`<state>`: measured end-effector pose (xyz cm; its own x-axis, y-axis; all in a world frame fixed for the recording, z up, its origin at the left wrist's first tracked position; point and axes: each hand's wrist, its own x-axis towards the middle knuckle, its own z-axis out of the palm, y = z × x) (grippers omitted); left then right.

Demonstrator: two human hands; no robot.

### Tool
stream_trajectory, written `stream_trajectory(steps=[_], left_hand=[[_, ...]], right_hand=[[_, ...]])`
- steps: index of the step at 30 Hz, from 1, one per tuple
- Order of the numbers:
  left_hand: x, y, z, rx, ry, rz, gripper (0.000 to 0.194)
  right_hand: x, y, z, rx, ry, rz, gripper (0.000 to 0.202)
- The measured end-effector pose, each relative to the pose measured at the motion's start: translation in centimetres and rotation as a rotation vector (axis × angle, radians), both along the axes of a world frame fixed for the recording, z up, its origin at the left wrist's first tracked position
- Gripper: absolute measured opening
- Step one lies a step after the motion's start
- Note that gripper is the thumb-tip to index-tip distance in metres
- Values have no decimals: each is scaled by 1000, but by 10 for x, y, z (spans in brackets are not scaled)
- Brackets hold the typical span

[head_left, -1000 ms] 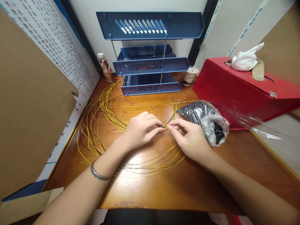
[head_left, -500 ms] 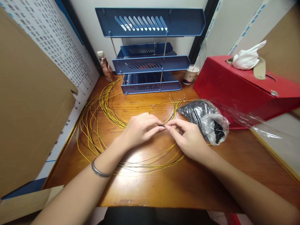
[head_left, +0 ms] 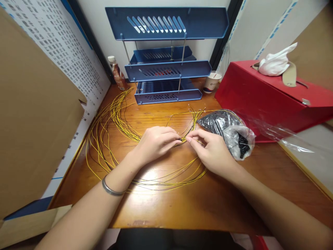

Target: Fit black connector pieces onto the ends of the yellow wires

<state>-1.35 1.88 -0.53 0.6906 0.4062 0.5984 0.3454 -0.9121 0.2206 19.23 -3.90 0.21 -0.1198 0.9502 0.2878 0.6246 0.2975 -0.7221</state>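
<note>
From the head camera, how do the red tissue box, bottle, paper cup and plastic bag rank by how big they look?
1. Red tissue box
2. Plastic bag
3. Bottle and paper cup: too alike to rank

Head view: brightly lit overall. White glare on counter (head_left: 166,215), strongest near centre; smaller highlights on plastic bag (head_left: 215,121). Counter darker toward right, soft shadow under right forearm (head_left: 270,198). Wide-angle distortion: edges stretched, walls leaning. Fine detail at fingertips (head_left: 187,139) too small to resolve; light source out of frame
</note>
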Motion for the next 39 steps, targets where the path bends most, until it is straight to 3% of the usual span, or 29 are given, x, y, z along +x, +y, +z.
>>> stream_trajectory(steps=[7, 16, 33, 39], left_hand=[[0, -1, -1, -18, -15, -47, 18], [-1, -2, 0, -100, 7, -9, 16], [-2, -2, -3, 14, 11, 3, 16], [-2, -1, -2, 19, 13, 18, 18]], right_hand=[[-1, -1, -2, -27, 13, 38, 15], [0, -2, 1, 10, 9, 20, 14], [-4, -3, 1, 13, -40, 71, 15], [-2, -2, 3, -4, -35, 24, 13]])
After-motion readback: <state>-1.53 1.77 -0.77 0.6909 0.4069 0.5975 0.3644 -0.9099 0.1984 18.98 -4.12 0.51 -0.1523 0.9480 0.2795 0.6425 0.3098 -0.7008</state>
